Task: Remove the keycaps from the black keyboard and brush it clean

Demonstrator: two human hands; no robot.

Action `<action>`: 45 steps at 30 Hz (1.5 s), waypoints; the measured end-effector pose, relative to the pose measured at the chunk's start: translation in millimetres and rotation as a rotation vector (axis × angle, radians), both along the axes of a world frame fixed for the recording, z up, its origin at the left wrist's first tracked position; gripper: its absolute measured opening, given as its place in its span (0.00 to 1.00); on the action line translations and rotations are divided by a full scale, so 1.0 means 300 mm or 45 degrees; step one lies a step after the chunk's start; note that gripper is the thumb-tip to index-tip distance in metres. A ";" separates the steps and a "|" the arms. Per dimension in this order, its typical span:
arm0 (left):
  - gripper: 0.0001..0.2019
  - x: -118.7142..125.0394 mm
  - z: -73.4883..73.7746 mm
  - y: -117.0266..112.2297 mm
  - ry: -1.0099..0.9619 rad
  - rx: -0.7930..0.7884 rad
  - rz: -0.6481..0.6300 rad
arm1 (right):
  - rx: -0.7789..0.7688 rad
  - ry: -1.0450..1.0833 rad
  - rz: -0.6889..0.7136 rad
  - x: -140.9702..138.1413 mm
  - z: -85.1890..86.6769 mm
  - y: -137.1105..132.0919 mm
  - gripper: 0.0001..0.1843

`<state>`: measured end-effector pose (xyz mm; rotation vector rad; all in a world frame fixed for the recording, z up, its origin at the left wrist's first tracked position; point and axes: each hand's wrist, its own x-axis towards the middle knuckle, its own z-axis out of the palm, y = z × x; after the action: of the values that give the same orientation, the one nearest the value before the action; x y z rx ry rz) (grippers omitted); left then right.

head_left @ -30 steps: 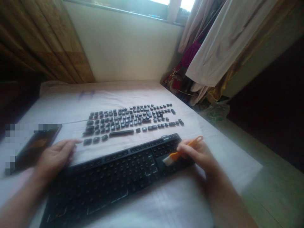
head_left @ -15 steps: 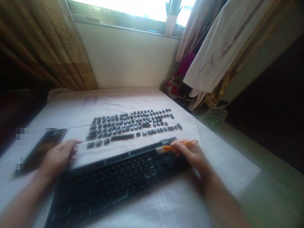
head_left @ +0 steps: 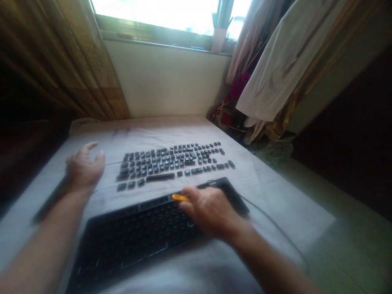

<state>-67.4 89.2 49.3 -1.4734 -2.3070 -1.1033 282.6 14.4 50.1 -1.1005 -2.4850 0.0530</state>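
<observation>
A black keyboard frame (head_left: pixel 137 232) with its keycaps removed lies on a white cloth. My right hand (head_left: pixel 211 210) rests over its middle, fingers closed around an orange brush (head_left: pixel 179 197) whose tip sticks out to the left. My left hand (head_left: pixel 84 167) is lifted over the cloth at the left with fingers loosely spread, holding nothing. It hovers over a dark phone (head_left: pixel 50 200). Rows of loose black keycaps (head_left: pixel 173 159) lie beyond the keyboard.
The white cloth (head_left: pixel 275 204) covers a bed or table that ends at the right. A cable (head_left: pixel 269 216) runs from the keyboard's right end. Curtains hang at the left, clothes (head_left: pixel 275 73) at the right, and a window sill is behind.
My right hand slid left from the keyboard's right end to its middle with the brush. My left hand rose off the keyboard's edge and moved up over the phone.
</observation>
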 end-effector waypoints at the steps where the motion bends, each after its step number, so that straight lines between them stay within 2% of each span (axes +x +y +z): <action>1: 0.25 0.028 0.003 0.018 0.012 0.020 0.017 | -0.056 -0.075 0.073 -0.051 0.011 -0.023 0.13; 3: 0.26 0.091 -0.005 0.047 0.025 0.047 0.018 | -0.116 -0.178 0.222 -0.146 0.022 -0.063 0.10; 6: 0.26 0.187 -0.037 0.076 0.014 0.061 -0.003 | -0.049 -0.204 0.314 -0.252 0.015 -0.097 0.09; 10: 0.26 0.267 -0.068 0.109 -0.039 0.057 -0.006 | -0.042 -0.176 0.412 -0.315 -0.003 -0.125 0.07; 14: 0.26 0.276 -0.064 0.138 -0.086 0.042 -0.003 | -0.059 -0.202 0.572 -0.324 -0.012 -0.167 0.06; 17: 0.26 0.272 -0.056 0.151 -0.112 0.031 0.009 | -0.036 -0.180 0.611 -0.325 -0.014 -0.168 0.06; 21: 0.27 0.286 -0.055 0.160 -0.134 0.024 0.005 | -0.045 -0.103 0.395 -0.337 -0.015 -0.117 0.05; 23: 0.27 0.294 -0.058 0.163 -0.137 0.022 -0.010 | -0.057 -0.091 0.352 -0.345 -0.016 -0.102 0.06; 25: 0.27 0.298 -0.059 0.166 -0.141 0.020 -0.015 | -0.078 -0.112 0.435 -0.354 -0.016 -0.111 0.06; 28: 0.27 0.292 -0.056 0.169 -0.145 0.015 -0.003 | -0.117 -0.198 0.657 -0.360 -0.012 -0.155 0.09; 31: 0.28 0.271 -0.037 0.160 -0.125 0.014 -0.016 | -0.017 -0.174 0.737 -0.326 -0.002 -0.173 0.11; 33: 0.30 0.243 -0.019 0.139 -0.092 0.022 -0.043 | 0.068 0.030 0.668 -0.262 0.012 -0.145 0.14; 35: 0.33 0.200 -0.002 0.101 -0.040 0.037 -0.090 | 0.081 0.413 0.534 -0.160 0.032 -0.087 0.18; 36: 0.35 0.173 0.002 0.077 -0.013 0.045 -0.113 | 0.048 0.620 0.419 -0.098 0.043 -0.051 0.20; 38: 0.38 0.112 0.000 0.018 0.035 0.042 -0.166 | -0.182 0.973 0.176 0.034 0.059 0.023 0.25; 41: 0.35 0.026 -0.036 -0.081 0.117 0.018 -0.222 | -0.319 1.369 -0.166 0.209 0.048 0.119 0.36; 43: 0.30 -0.011 -0.076 -0.145 0.161 -0.010 -0.252 | -0.264 1.469 -0.326 0.284 0.013 0.159 0.40; 45: 0.27 -0.033 -0.121 -0.198 0.163 -0.052 -0.295 | -0.213 1.458 -0.525 0.325 -0.032 0.177 0.40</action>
<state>-77.3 29.8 13.0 -1.8074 -2.1262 -0.9875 380.0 67.6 40.6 -1.1540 -1.2383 0.5915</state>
